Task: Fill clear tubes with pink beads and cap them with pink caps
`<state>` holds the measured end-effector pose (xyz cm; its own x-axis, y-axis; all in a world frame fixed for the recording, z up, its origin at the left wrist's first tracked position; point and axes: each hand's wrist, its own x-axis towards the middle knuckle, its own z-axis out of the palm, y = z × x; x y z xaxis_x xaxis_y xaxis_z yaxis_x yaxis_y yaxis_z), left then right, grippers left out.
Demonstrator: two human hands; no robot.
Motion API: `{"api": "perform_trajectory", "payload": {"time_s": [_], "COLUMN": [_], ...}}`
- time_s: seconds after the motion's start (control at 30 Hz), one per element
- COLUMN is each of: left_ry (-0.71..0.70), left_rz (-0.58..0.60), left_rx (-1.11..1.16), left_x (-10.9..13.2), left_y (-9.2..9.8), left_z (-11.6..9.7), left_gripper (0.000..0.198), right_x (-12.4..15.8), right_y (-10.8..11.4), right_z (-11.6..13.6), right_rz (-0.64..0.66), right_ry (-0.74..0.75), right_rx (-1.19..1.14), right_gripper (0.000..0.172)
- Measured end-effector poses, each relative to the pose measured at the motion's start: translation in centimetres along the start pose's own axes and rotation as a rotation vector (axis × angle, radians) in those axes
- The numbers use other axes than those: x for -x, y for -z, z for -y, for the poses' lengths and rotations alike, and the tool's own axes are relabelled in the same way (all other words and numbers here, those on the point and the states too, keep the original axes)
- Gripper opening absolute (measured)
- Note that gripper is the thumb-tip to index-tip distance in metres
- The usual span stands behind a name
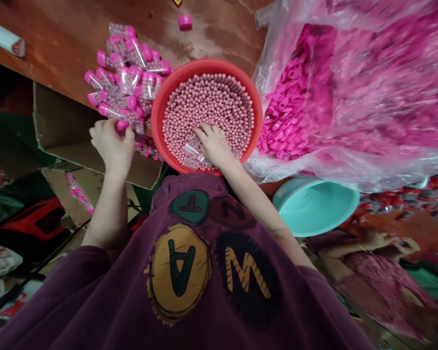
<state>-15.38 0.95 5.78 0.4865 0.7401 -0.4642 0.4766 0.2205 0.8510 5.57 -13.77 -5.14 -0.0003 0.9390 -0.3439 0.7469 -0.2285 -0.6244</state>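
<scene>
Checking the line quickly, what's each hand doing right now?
Left hand: closed, holding a pink cap.
Right hand: closed on a clear plastic container among pink beads.

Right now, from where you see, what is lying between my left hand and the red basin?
In the head view, filled clear containers with pink caps lie between your left hand and the rim of the red basin.

Clear plastic tube [193, 148], half-hidden
</scene>
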Motion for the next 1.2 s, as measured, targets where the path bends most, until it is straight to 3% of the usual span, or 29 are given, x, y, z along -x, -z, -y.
{"api": "perform_trajectory", "payload": {"time_s": [0.13, 0.23, 0.4, 0.53, 0.63, 0.7, 0.73, 0.83, 0.9, 0.97, 1.07, 1.2], "left_ry": [0.019, 0.061, -0.023, -0.151, -0.130, -0.087, -0.071, -0.052, -0.060, -0.091, -0.181, -0.304], "left_rz": [-0.009, 0.031, 0.130, 0.092, 0.070, 0.096, 0.113, 0.189, 0.252, 0.307, 0.386, 0.362], "left_rx": [-0.022, 0.016, -0.050, -0.441, -0.737, -0.828, -0.843, -0.853, -0.849, -0.797, -0.571, -0.307], "left_x": [-0.3, -1.3, -3.1, -4.7, -6.1, -6.9, -7.2, -7.5, -7.8, -8.2, -9.2, -9.4], "left_y": [-3.2, -6.7, -11.4, -11.5, -11.3, -12.4, -13.3, -16.6, -18.4, -19.3, -18.9, -16.5], "left_z": [0.8, 2.3, 4.0, 3.1, 2.5, 2.5, 2.5, 3.0, 3.4, 4.2, 5.4, 6.1], "left_gripper": [0.047, 0.041, 0.020, 0.028, 0.030, 0.034, 0.038, 0.045, 0.045, 0.037, 0.022, 0.042], "right_x": [-0.6, 0.2, 2.0, 4.2, 6.3, 7.4, 7.8, 7.6, 6.7, 5.7, 4.6, 5.2], "right_y": [-0.9, -1.3, -1.4, -0.4, 1.4, 2.7, 3.3, 4.0, 3.8, 3.3, 3.0, 3.4], "right_z": [-2.0, -3.6, -2.5, -3.1, -7.6, -11.6, -13.4, -16.6, -16.9, -16.3, -15.9, -16.9], "right_rz": [-0.046, -0.103, -0.103, -0.203, -0.463, -0.661, -0.694, -0.548, -0.421, -0.378, -0.387, -0.448], "right_ry": [-0.025, -0.097, -0.121, -0.165, -0.317, -0.477, -0.550, -0.674, -0.701, -0.751, -0.800, -0.703], "right_rx": [-0.228, -0.554, -0.877, -0.820, -0.728, -0.581, -0.470, -0.175, -0.065, -0.005, 0.001, -0.200], "right_gripper": [0.045, 0.051, 0.054, 0.074, 0.055, 0.042, 0.036, 0.026, 0.033, 0.043, 0.044, 0.035]}}
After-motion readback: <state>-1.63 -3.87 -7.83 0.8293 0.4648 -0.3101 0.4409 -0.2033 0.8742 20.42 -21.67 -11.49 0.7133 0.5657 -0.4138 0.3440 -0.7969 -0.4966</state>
